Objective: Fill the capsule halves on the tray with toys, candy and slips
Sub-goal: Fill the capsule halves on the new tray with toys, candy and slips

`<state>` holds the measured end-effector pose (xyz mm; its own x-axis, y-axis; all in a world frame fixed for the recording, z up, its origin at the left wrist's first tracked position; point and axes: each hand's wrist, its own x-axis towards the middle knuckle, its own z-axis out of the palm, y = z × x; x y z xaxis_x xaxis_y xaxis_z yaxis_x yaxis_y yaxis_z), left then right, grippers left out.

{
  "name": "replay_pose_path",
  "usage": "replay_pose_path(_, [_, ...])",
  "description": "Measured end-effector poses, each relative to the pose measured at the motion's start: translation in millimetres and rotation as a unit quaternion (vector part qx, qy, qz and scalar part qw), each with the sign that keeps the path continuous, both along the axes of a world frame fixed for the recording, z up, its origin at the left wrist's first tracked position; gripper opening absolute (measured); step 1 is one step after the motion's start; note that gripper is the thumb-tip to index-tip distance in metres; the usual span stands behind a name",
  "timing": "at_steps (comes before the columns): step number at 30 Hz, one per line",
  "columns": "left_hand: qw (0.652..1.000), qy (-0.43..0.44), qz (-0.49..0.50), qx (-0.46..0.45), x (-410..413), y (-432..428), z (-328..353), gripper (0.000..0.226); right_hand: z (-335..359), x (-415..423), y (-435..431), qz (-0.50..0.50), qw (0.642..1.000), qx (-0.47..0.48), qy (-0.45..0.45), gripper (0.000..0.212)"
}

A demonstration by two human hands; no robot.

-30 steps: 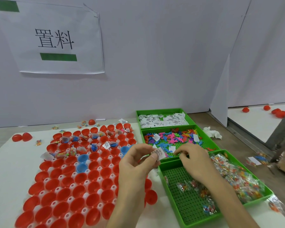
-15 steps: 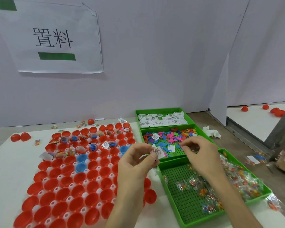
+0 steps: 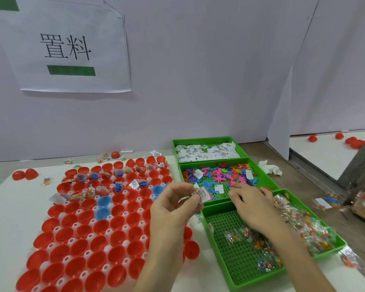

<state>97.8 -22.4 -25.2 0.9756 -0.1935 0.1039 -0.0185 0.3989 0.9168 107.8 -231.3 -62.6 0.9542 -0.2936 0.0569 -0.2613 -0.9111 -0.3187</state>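
So this is the loading step, maybe a quarter in by my guess. The far rows of the red capsule halves (image 3: 78,249) on the white tray (image 3: 80,212) have toys, candy packets and slips in them; the near rows sit bare; a few blue halves (image 3: 103,201) are mixed into the middle.

The left hand (image 3: 173,209) hangs just over the tray's right edge, thumb and forefinger pressed together on a printed paper slip (image 3: 201,194), so that bit is picked and waiting. The right hand (image 3: 251,205) reaches into the middle green bin (image 3: 268,178), fingertips down among the little plastic toys (image 3: 219,173); the fingers look mostly stretched out over the pile, but the tips blur into the clutter, so I honestly can't tell if one is pinched or it's only feeling around.

The slip bin (image 3: 204,141) is the far one and the candy bin (image 3: 223,218) the near one, with its packets (image 3: 303,228) heaped at the right end.

Next move, I'd say: nip a single toy out of that tangle (they look like they hook on each other, so a small shake may be needed); then bring both hands left and drop toy and slip into the first bare cup past the filled rows; candy has to go in too. The slip's light, so let go low inside the cup or it'll flutter onto the neighbours.
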Motion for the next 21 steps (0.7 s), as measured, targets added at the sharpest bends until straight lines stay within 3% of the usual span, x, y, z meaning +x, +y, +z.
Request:
replay_pose_path(3, [1.000,0.002,-0.003,-0.001,-0.1,0.6,0.6,0.018,3.4,-3.0,0.1,-0.013,0.994,0.055,-0.092,0.039])
replay_pose_path(8, [1.000,0.002,0.001,-0.001,-0.4,-0.1,1.3,0.021,18.7,-10.0,6.0,-0.054,0.947,0.186,-0.256,0.020])
replay_pose_path(16, [1.000,0.003,0.003,-0.010,-0.2,-0.7,0.5,0.023,21.6,-15.9,7.4,-0.085,0.907,0.305,-0.278,0.021])
replay_pose_path(21, [1.000,0.001,0.003,-0.009,0.1,-0.9,-0.2,0.024,25.4,-16.5,8.2,-0.069,0.903,0.328,-0.270,0.022])
